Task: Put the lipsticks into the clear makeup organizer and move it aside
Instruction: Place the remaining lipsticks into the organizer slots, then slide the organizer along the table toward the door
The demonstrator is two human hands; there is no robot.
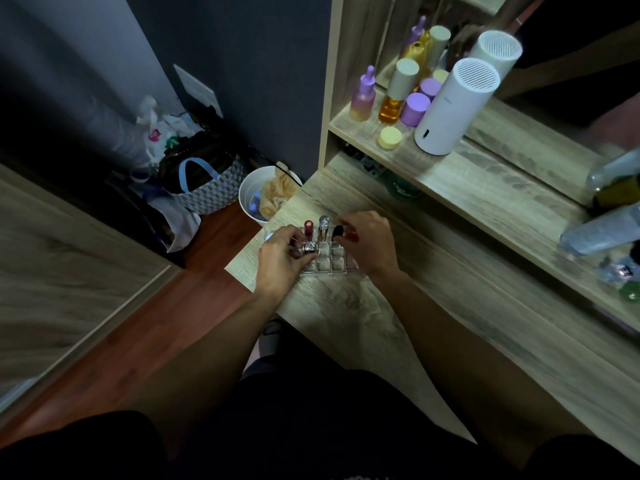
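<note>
The clear makeup organizer (331, 264) sits near the left end of the wooden desk (346, 313), its small square cells showing between my hands. A red-capped lipstick (308, 227) and a silver-capped lipstick (323, 226) stand upright in its far row. My left hand (282, 258) rests on the organizer's left side, fingers closed around a silver and dark lipstick (309, 248) over a cell. My right hand (369, 242) is at the organizer's right side, pinching a black-capped red lipstick (341, 233) above the far right cells.
A shelf (450, 168) above the desk carries purple and amber bottles (391, 95) and a white cylindrical device (450, 105) in front of a mirror. Blurred bottles lie at the right. A white bin (254, 199) and bags (204, 181) stand on the floor to the left.
</note>
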